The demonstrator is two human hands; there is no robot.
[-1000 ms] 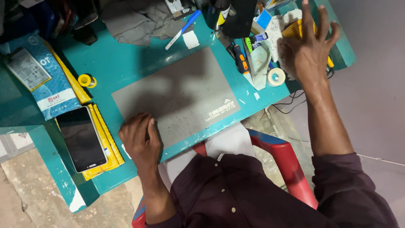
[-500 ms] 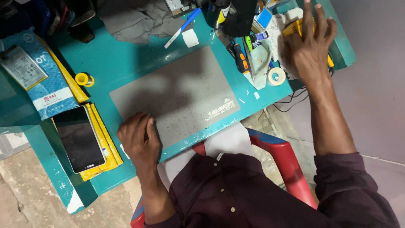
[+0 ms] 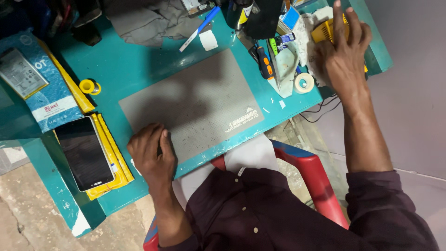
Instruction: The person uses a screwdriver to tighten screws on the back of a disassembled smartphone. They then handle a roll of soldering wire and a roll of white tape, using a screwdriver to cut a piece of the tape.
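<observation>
Leftmost on the teal worktop (image 3: 139, 60), at its left edge, lies a blue packet (image 3: 39, 100) with a flat grey card (image 3: 21, 72) on top, and a yellow strip runs along its right side. Just below, a dark phone (image 3: 83, 153) rests face up on a yellow folder (image 3: 109, 158) near the worktop's near-left corner. A small yellow tape roll (image 3: 88, 86) sits just beside the packet, between it and the grey mat (image 3: 195, 102). The left hand (image 3: 151, 155) lies knuckles up on the mat's near-left corner, at the worktop's near edge, fingers curled loosely under; whether it holds anything I cannot tell. The mat fills the middle of the worktop and is bare. At the far edge a grey cloth (image 3: 148, 21) is bunched, with a blue-and-white pen (image 3: 200, 29) and a small white tag (image 3: 208, 40) just beside it. Right of the mat stand an orange-handled screwdriver (image 3: 265, 62), a white tape roll (image 3: 304, 82) and loose tools crowded together. At the right edge the right hand (image 3: 344, 58) lies flat, fingers spread, pressing on a yellow box (image 3: 325, 31) that sits on white cloth; it grips nothing that I can see. The hands are well apart. A red chair (image 3: 311, 176) shows below the worktop.
</observation>
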